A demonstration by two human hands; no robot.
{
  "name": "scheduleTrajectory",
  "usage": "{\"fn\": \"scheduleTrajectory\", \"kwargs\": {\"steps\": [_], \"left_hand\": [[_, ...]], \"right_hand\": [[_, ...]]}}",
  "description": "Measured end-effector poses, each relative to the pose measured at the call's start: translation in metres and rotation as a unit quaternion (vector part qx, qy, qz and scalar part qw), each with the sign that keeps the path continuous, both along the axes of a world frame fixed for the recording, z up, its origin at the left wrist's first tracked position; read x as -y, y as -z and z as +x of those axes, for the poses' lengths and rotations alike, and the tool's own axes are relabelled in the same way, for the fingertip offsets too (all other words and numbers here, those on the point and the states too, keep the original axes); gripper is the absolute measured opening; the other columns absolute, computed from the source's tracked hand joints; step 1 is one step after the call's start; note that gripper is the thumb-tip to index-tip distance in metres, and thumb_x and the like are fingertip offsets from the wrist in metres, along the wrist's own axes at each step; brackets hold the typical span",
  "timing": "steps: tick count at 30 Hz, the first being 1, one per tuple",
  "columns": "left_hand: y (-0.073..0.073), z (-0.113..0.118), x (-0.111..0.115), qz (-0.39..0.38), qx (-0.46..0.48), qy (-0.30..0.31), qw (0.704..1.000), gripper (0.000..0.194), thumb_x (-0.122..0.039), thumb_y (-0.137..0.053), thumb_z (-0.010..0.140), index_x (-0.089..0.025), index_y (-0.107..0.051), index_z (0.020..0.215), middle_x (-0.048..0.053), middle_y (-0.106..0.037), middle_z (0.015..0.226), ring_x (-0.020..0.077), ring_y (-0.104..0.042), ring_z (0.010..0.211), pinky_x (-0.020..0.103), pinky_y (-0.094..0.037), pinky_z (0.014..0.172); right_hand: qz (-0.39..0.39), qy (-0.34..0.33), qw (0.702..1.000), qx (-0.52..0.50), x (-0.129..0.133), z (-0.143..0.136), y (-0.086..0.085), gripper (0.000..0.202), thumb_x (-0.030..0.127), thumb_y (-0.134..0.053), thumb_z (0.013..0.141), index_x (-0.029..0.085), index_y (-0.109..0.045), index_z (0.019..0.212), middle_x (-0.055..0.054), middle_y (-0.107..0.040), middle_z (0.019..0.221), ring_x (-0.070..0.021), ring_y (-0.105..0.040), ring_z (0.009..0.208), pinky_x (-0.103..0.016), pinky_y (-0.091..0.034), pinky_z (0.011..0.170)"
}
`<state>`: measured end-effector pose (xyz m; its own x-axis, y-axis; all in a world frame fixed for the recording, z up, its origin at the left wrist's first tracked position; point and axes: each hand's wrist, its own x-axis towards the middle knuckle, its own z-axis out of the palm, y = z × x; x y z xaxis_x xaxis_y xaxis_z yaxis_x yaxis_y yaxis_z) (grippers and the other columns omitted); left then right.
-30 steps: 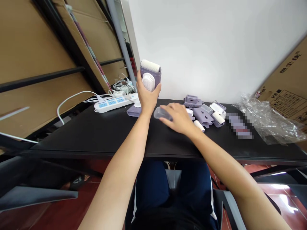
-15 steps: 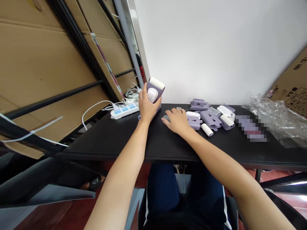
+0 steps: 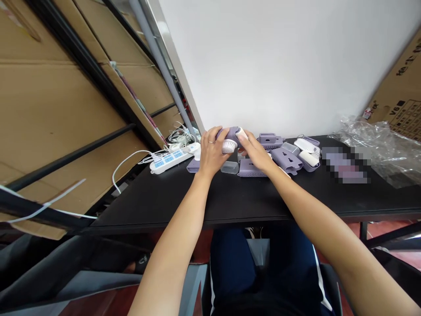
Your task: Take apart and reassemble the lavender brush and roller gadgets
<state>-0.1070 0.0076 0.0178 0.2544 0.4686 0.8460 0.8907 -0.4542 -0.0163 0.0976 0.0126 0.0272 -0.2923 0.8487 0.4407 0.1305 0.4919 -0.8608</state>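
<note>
Above the table, my left hand (image 3: 212, 151) is closed around a purple plastic holder (image 3: 230, 131). A round white brush (image 3: 228, 146) shows on the near side of that holder, bristles outward. At its right end sits a white roller (image 3: 242, 133), where the thumb and fingers of my right hand (image 3: 258, 151) are pressed; its other fingertips are partly hidden. Below the hands lie a clear plastic box (image 3: 229, 167) and a flat purple holder (image 3: 250, 168). Another purple part (image 3: 193, 166) lies under my left wrist.
A white power strip (image 3: 171, 159) with tangled cables lies on the black table (image 3: 151, 197) to the left. More purple holders (image 3: 287, 160), a roller (image 3: 309, 159) and a white brush (image 3: 305, 145) are piled at right. Beyond them are crumpled clear plastic (image 3: 378, 149) and a cardboard box (image 3: 399, 94).
My left hand has tilted the purple holder and brought it right. My right hand has lifted from the table parts to the roller end, uncovering the clear box.
</note>
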Motion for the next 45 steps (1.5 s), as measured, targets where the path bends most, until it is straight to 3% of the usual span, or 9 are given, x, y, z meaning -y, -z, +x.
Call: {"fn": "scheduleTrajectory", "kwargs": {"steps": [8, 12, 17, 25, 30, 40, 45], "left_hand": [[-0.002, 0.001, 0.004, 0.015, -0.039, -0.014, 0.999, 0.054, -0.033, -0.069, 0.092, -0.029, -0.057, 0.145, 0.017, -0.057, 0.153, 0.0344, -0.046, 0.151, 0.061, -0.022, 0.13], [-0.001, 0.001, 0.004, 0.026, -0.041, -0.026, 0.998, 0.049, -0.03, -0.067, 0.093, -0.03, -0.061, 0.142, 0.015, -0.058, 0.154, 0.034, -0.046, 0.151, 0.063, -0.019, 0.131], [0.001, -0.001, 0.003, 0.037, -0.053, -0.026, 0.998, 0.049, -0.029, -0.067, 0.094, -0.032, -0.062, 0.143, 0.014, -0.06, 0.153, 0.0337, -0.048, 0.149, 0.064, -0.02, 0.13], [0.002, -0.001, 0.003, 0.081, -0.071, -0.045, 0.993, 0.044, -0.034, -0.067, 0.094, -0.034, -0.066, 0.138, 0.014, -0.064, 0.148, 0.0326, -0.051, 0.145, 0.062, -0.027, 0.128], [0.001, 0.0, 0.003, 0.057, -0.05, -0.041, 0.996, 0.042, -0.035, -0.066, 0.094, -0.034, -0.067, 0.136, 0.014, -0.064, 0.147, 0.0327, -0.051, 0.144, 0.063, -0.025, 0.128], [0.002, 0.005, 0.0, 0.031, -0.032, -0.024, 0.999, 0.044, -0.033, -0.066, 0.095, -0.032, -0.066, 0.138, 0.016, -0.063, 0.148, 0.0347, -0.05, 0.146, 0.065, -0.022, 0.128], [0.004, 0.005, 0.0, 0.044, -0.033, -0.034, 0.998, 0.042, -0.036, -0.066, 0.094, -0.032, -0.067, 0.136, 0.015, -0.064, 0.147, 0.0337, -0.051, 0.145, 0.063, -0.023, 0.128]], "right_hand": [[-0.068, -0.024, 0.997, -0.039, 0.007, 0.003, -0.008, 0.048, 0.057, -0.052, 0.098, 0.028, -0.064, 0.134, -0.003, -0.073, 0.114, -0.019, -0.068, 0.092, -0.036, -0.057, 0.089], [-0.116, -0.036, 0.991, -0.047, 0.011, 0.004, -0.016, 0.046, 0.049, -0.048, 0.096, 0.027, -0.065, 0.133, -0.003, -0.073, 0.109, -0.0189, -0.066, 0.09, -0.035, -0.056, 0.086], [-0.141, -0.035, 0.988, -0.054, 0.012, 0.004, -0.018, 0.047, 0.05, -0.047, 0.095, 0.025, -0.065, 0.131, -0.004, -0.073, 0.1, -0.0195, -0.066, 0.082, -0.035, -0.056, 0.079], [-0.106, 0.017, 0.991, -0.073, 0.014, -0.005, -0.013, 0.039, 0.046, -0.049, 0.093, 0.026, -0.068, 0.12, 0.0, -0.068, 0.097, -0.0176, -0.064, 0.082, -0.033, -0.052, 0.079], [-0.094, 0.014, 0.992, -0.084, 0.013, -0.003, -0.012, 0.037, 0.045, -0.05, 0.092, 0.025, -0.07, 0.115, 0.0, -0.067, 0.095, -0.0174, -0.061, 0.086, -0.031, -0.052, 0.08], [-0.108, 0.018, 0.987, -0.121, 0.013, 0.0, -0.015, 0.03, 0.043, -0.054, 0.088, 0.023, -0.072, 0.101, 0.0, -0.067, 0.089, -0.0156, -0.058, 0.075, -0.029, -0.051, 0.071], [-0.105, 0.011, 0.993, -0.053, 0.015, 0.004, -0.016, 0.042, 0.049, -0.051, 0.093, 0.027, -0.069, 0.124, 0.0, -0.071, 0.094, -0.0182, -0.066, 0.082, -0.035, -0.055, 0.082]]}}
